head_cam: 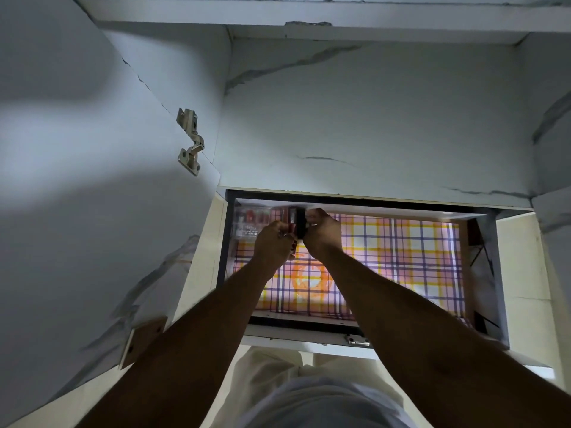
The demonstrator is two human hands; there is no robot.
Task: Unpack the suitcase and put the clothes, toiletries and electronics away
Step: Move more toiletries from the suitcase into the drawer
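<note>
An open drawer is pulled out below me, lined with a plaid paper in orange, purple and white. Both hands reach to its far left corner. My left hand and my right hand grip a small dark object with red parts between them; what it is stays unclear. Left of it, against the drawer's back corner, lies a clear packet with red items and print.
A white marble-patterned cupboard door stands open on the left, with a metal hinge. A white shelf surface lies above the drawer. Cream floor tiles show on both sides. My light trousers are at the bottom.
</note>
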